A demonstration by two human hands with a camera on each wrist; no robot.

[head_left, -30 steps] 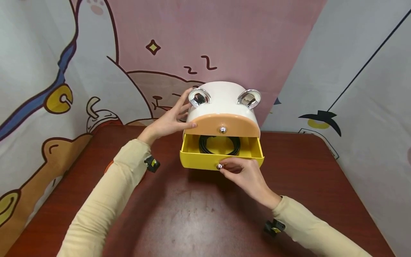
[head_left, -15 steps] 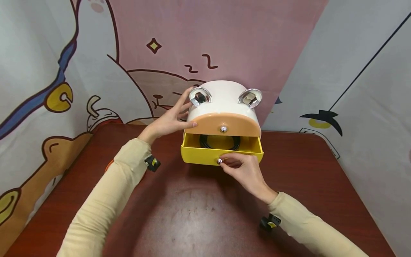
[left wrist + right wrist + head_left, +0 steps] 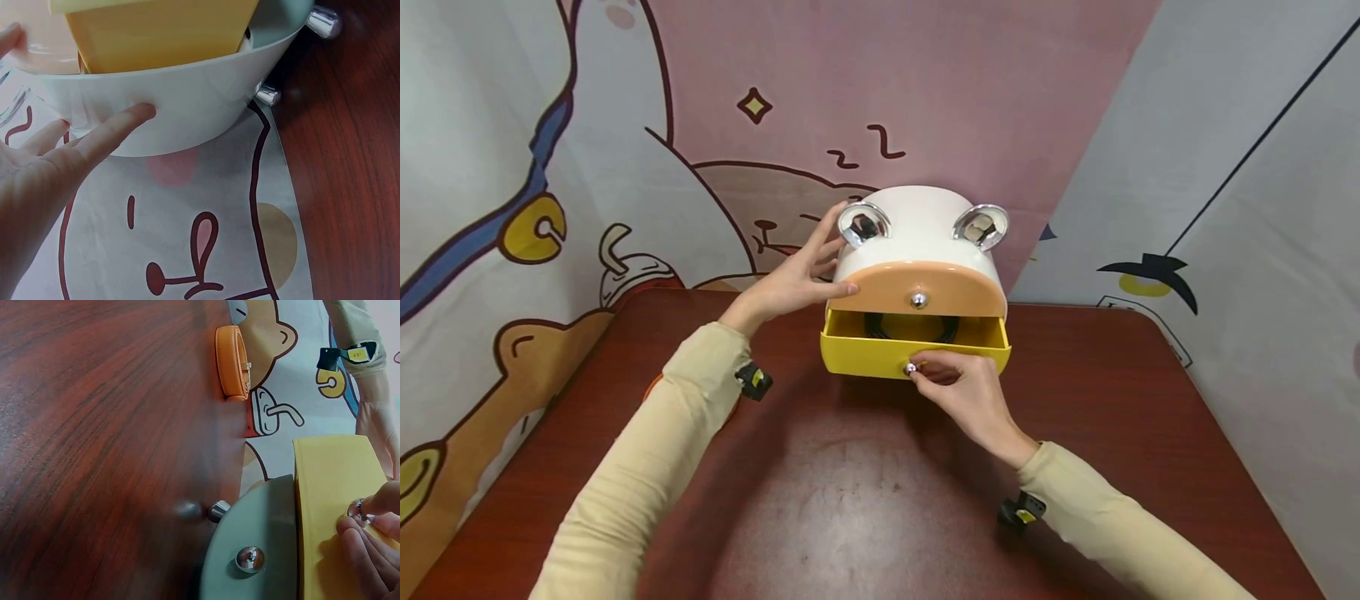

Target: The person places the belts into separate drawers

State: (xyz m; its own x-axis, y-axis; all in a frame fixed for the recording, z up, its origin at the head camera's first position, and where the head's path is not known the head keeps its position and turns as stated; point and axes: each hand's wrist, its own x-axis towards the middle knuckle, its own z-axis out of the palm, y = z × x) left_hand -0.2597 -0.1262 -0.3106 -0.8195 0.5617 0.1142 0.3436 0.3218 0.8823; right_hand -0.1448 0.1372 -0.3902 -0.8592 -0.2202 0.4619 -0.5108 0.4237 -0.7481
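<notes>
A white desktop drawer box (image 3: 917, 208) with two silver, eye-like domes stands at the back of the table. Its yellow drawer (image 3: 857, 356) is partly out, below an orange drawer (image 3: 880, 292). Inside the yellow drawer lies a coiled black cable (image 3: 874, 327), mostly hidden by the drawer front. With thumb and fingertips my right hand (image 3: 973, 404) pinches the silver knob (image 3: 355, 510) of that drawer. My left hand (image 3: 786, 287) steadies the box, thumb at the orange front's edge and extended fingers (image 3: 128, 122) against the white side.
Lowest in the box is a grey-green drawer (image 3: 265, 519) with its own silver knob (image 3: 250, 559). A rolled orange belt (image 3: 231, 365) sits on the table (image 3: 850, 500) to the left, mostly behind the left forearm in the head view. A printed cloth (image 3: 985, 100) hangs behind.
The yellow drawer has slid further into the box, and my right hand has moved in with its knob. Less of the cable shows now. My left hand has stayed in place.
</notes>
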